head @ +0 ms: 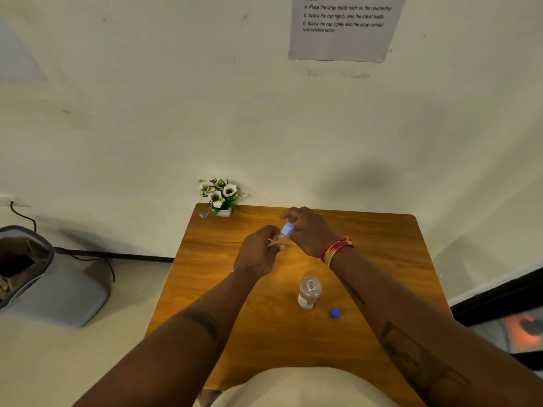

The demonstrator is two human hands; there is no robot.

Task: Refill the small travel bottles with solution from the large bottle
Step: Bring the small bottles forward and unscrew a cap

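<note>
Travel bottle (278,240): sitting above mid-desk (223,292), left hand (258,254) gripping body
Light-blue cap (288,228): right hand (308,230) pinching, apparently screwing on
Large bottle (309,292): standing uncapped, awaiting its blue cap (334,313)
</note>
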